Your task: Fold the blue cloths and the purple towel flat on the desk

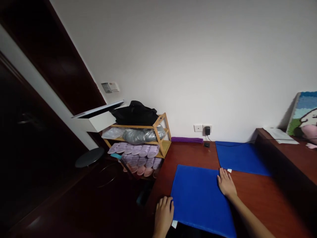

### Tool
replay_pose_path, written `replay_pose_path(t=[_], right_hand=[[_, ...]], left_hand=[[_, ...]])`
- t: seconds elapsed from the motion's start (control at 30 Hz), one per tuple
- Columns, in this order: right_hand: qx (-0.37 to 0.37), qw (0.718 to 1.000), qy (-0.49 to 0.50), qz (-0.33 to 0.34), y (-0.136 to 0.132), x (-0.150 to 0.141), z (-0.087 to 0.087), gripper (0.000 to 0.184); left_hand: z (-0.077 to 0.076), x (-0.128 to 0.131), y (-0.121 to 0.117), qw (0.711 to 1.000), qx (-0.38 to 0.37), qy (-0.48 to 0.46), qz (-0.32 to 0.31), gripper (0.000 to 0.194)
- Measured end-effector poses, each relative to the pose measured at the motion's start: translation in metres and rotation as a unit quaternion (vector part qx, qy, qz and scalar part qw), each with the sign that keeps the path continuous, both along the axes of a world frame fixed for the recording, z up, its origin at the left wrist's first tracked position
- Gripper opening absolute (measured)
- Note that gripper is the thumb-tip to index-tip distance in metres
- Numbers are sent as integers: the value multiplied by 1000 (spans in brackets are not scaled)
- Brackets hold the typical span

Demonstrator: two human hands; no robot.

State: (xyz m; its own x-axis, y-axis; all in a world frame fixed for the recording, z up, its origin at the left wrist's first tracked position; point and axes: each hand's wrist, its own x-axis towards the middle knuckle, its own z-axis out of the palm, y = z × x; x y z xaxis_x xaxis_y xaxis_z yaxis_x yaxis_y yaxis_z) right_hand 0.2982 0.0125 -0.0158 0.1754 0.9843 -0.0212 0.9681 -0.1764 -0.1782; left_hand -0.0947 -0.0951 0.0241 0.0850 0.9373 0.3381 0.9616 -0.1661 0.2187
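A blue cloth, square and flat, lies on the reddish-brown wooden table with a small white tag at its near left corner. At its left edge rests my left hand, back up and fingers extended, the thumb side against the border. My right hand lies flat at the cloth's far right corner, its fingers stretched forward. Beyond the right hand, a second blue cloth is spread out, also with a white tag.
At the back, a purple rolled cloth lies by the wall, near a plugged-in black adapter. On the left stands a wooden rack with slippers and a black bag. A raised ledge at right holds papers and a picture.
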Motion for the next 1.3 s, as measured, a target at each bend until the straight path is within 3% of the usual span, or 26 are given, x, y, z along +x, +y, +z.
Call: replay_pose_path(t=[0.13,0.27,0.4,0.53,0.67,0.8,0.9,1.0,1.1,1.3], right_hand=[[12,1000,-19,10,0,4,-12,73],[17,1000,-13,12,2,6,-16,75],[30,999,-1,17,3,8,-21,76],[42,999,13,19,4,10,-27,76],[62,997,32,19,5,10,-26,75],[66,997,38,19,3,10,-21,72],[86,995,36,22,0,10,-16,67],[116,990,41,70,-4,11,-10,63],[89,990,63,93,-5,10,-5,63],[2,994,90,68,1,5,2,70]], left_hand=[[18,16,32,1000,-15,-2,-14,31],[34,44,100,996,-69,-46,-25,35],[32,61,165,994,-94,-59,5,33],[22,57,200,989,-123,-77,33,24],[16,47,219,983,-152,-88,46,14],[15,45,230,983,-161,-74,56,20],[16,51,229,988,-137,-50,57,21],[16,57,221,994,-102,-26,41,26],[15,60,214,996,-79,-4,34,32],[21,54,214,997,-61,30,34,30]])
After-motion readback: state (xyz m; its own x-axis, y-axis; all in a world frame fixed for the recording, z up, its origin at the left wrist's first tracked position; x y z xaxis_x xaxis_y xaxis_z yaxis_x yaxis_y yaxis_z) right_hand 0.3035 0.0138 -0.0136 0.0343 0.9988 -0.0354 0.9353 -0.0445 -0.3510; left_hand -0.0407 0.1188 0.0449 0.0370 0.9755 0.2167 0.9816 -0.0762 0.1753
